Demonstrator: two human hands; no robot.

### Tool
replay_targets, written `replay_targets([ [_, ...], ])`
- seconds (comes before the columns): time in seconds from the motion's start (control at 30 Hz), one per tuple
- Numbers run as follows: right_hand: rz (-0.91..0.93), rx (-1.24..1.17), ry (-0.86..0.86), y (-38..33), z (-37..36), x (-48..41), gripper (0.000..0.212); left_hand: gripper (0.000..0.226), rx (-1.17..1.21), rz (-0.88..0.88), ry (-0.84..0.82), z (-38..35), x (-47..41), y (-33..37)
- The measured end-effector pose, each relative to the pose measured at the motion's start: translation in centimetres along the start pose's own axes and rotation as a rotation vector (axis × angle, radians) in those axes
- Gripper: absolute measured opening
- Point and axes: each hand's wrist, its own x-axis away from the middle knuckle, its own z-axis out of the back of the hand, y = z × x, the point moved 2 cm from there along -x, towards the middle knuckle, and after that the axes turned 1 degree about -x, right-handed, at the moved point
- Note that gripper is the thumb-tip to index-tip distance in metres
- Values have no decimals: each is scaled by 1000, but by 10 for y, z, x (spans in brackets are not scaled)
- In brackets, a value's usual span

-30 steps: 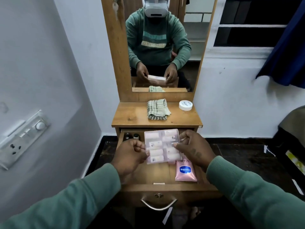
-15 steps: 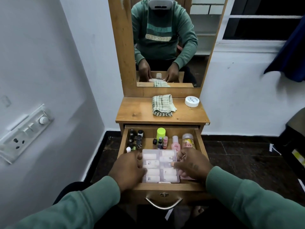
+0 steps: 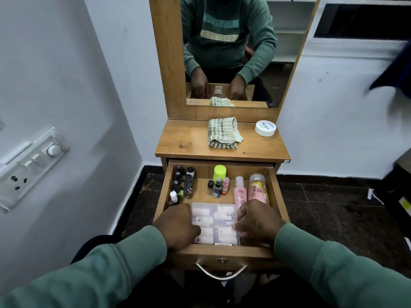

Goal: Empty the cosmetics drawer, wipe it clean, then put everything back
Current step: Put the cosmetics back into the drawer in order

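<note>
A flat, clear plastic compartment box (image 3: 214, 223) filled with small white bottles is set at the front of the open wooden drawer (image 3: 222, 252), against its front wall. It is grasped at both sides, with the left hand (image 3: 178, 225) curled at its left edge and the right hand (image 3: 258, 221) at its right edge. It is judged light, stiff and smooth, so a level hold by both side edges is advised. Just behind the box, to the right, a pink pump bottle (image 3: 240, 192) and a pink-labelled jar (image 3: 258, 188) are stood. Behind it to the left, small dark bottles (image 3: 184, 181) are clustered. Well beyond the box, a folded checked cloth (image 3: 222, 133) and a round white tin (image 3: 265, 128) are laid on the bench (image 3: 184, 138).
</note>
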Motion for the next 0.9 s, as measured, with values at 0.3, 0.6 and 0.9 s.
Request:
replay_targets([
  [0.3,2,22,-7,2,-1,-2,11,18,51,42,-112,-5,-8,-4],
  [0.6,14,-5,19,5,1,-1,16,19,62,39,-89,-8,-7,-2],
  [0.9,9,-46,62,3,2,4,14,18,84,46,-94,-10,-9,-5],
])
